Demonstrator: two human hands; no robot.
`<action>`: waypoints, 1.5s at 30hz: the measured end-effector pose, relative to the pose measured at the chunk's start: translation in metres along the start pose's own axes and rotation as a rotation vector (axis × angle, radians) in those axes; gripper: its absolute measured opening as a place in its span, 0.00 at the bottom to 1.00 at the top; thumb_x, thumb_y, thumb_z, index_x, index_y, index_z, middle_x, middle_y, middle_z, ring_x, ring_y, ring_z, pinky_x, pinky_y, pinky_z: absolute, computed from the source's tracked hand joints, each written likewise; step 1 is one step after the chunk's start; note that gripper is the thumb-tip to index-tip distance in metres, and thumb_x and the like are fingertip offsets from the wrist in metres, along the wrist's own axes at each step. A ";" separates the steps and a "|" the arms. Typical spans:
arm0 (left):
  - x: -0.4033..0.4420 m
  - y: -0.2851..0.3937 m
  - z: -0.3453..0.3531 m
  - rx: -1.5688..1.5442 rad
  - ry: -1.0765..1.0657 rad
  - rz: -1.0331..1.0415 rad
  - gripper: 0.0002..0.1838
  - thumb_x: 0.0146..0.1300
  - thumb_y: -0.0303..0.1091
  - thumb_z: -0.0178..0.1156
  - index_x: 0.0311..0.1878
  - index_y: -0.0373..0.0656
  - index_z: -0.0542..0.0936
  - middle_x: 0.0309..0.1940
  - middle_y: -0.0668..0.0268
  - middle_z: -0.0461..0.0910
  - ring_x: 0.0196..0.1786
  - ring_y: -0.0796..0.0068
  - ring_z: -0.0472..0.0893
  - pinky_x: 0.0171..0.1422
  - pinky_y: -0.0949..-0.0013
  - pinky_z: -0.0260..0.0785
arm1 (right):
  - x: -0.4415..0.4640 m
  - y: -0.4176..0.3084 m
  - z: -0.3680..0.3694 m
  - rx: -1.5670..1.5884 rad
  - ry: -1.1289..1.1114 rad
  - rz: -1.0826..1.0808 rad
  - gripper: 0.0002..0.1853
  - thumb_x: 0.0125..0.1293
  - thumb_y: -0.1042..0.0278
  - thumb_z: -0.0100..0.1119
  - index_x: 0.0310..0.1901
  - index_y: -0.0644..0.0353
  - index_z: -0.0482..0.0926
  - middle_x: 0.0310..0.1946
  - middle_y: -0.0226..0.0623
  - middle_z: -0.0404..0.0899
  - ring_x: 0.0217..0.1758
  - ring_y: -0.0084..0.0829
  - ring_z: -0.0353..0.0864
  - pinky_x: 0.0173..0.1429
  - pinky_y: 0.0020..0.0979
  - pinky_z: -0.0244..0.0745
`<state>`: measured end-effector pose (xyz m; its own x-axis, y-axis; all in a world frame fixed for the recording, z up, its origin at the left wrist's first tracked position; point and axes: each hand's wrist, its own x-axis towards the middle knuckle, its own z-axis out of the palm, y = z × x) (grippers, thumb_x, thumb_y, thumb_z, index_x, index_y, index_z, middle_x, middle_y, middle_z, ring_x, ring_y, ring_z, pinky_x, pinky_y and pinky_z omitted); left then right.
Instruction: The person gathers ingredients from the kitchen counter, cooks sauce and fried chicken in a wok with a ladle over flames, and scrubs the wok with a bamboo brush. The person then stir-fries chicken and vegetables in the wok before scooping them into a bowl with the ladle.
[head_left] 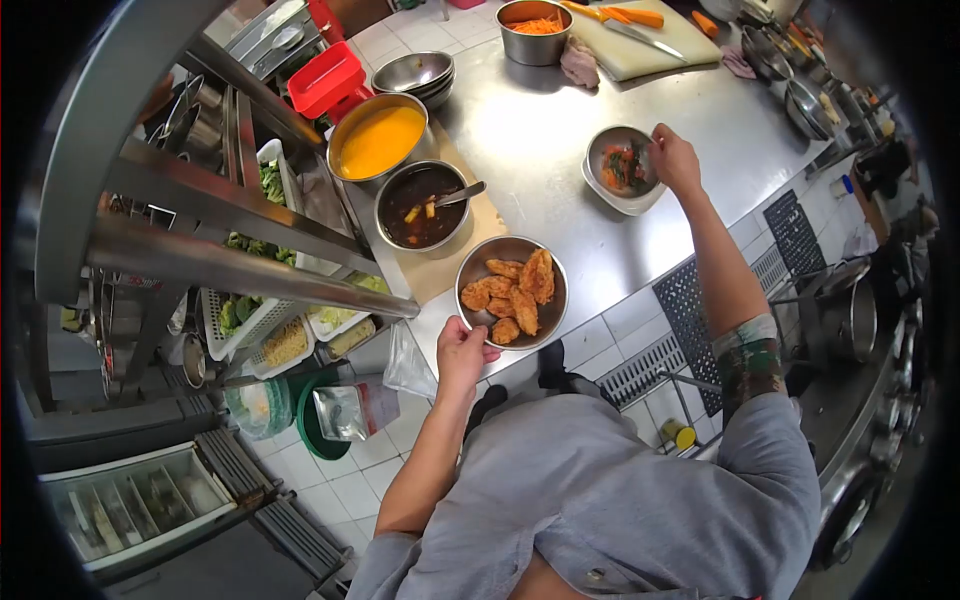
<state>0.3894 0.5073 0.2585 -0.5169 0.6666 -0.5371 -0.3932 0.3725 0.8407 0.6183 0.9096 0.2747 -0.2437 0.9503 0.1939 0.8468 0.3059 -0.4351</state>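
My left hand (465, 355) grips the near left rim of a steel bowl (554, 318), thumb over the edge. Several pieces of breaded fried food, like fried chicken (527, 305), lie in that bowl at the table's near edge. My right hand (675, 160) is closed on the right rim of a smaller metal bowl (604, 152). Inside it sit red and dark green bits (624, 168) that look like vegetables. A pale dish (628, 207) shows underneath this bowl; whether the two touch is unclear.
On the left stand a pot of dark sauce (420, 205) with a ladle and a pot of orange liquid (385, 140). A knife (645, 38) lies on a cutting board (625, 55) near a pot of shredded carrot (535, 28). Metal shelf bars (250, 270) jut in from the left.
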 end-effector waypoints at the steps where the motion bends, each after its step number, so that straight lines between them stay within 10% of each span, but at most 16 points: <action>1: -0.002 -0.002 -0.008 -0.009 -0.008 0.014 0.07 0.66 0.26 0.56 0.34 0.42 0.68 0.28 0.61 0.78 0.23 0.74 0.81 0.27 0.73 0.79 | -0.006 -0.001 -0.009 -0.001 0.044 0.038 0.09 0.61 0.66 0.57 0.42 0.58 0.76 0.34 0.51 0.83 0.42 0.52 0.83 0.46 0.46 0.76; 10: -0.033 0.001 -0.073 0.046 -0.195 0.044 0.06 0.65 0.24 0.55 0.34 0.40 0.68 0.28 0.62 0.77 0.22 0.73 0.81 0.26 0.73 0.78 | -0.205 -0.030 -0.118 0.622 0.126 0.491 0.11 0.67 0.68 0.54 0.43 0.65 0.67 0.26 0.42 0.78 0.18 0.31 0.79 0.23 0.32 0.77; 21: -0.114 0.004 -0.045 0.224 -0.601 0.064 0.07 0.65 0.27 0.59 0.35 0.42 0.70 0.29 0.65 0.77 0.23 0.77 0.79 0.28 0.74 0.76 | -0.562 -0.026 -0.196 1.384 0.587 0.812 0.14 0.61 0.77 0.54 0.49 0.68 0.75 0.39 0.42 0.82 0.34 0.31 0.83 0.37 0.32 0.82; 28: -0.230 -0.026 0.006 0.440 -1.020 0.072 0.18 0.66 0.30 0.59 0.58 0.39 0.72 0.44 0.61 0.81 0.34 0.76 0.81 0.27 0.76 0.73 | -0.802 -0.036 -0.259 1.720 1.178 0.654 0.12 0.57 0.79 0.56 0.44 0.71 0.78 0.42 0.45 0.83 0.37 0.35 0.84 0.47 0.42 0.81; 35: -0.398 -0.120 0.047 0.606 -1.228 0.015 0.09 0.65 0.29 0.59 0.47 0.42 0.73 0.31 0.66 0.81 0.21 0.79 0.77 0.24 0.78 0.71 | -1.113 -0.053 -0.423 0.541 1.741 1.200 0.16 0.60 0.75 0.53 0.50 0.69 0.78 0.41 0.47 0.83 0.32 0.34 0.85 0.33 0.33 0.83; 40: -0.538 -0.197 0.079 0.662 -1.374 -0.137 0.08 0.64 0.27 0.59 0.44 0.42 0.73 0.30 0.68 0.78 0.20 0.78 0.77 0.25 0.72 0.78 | -1.327 0.039 -0.422 -0.966 0.898 1.753 0.23 0.67 0.70 0.47 0.63 0.61 0.60 0.48 0.58 0.72 0.36 0.56 0.83 0.38 0.53 0.80; 45: -0.668 -0.256 0.124 0.726 -1.588 -0.215 0.05 0.65 0.25 0.58 0.41 0.36 0.74 0.30 0.64 0.79 0.21 0.75 0.79 0.25 0.72 0.80 | -1.388 0.088 -0.382 -0.847 0.424 1.747 0.23 0.63 0.71 0.51 0.61 0.62 0.65 0.49 0.55 0.69 0.35 0.52 0.83 0.39 0.48 0.82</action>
<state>0.9294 0.0474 0.4109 0.8419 0.3347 -0.4232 0.2676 0.4222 0.8661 1.2115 -0.4049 0.3030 0.9501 0.0232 0.3110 -0.0014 -0.9969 0.0788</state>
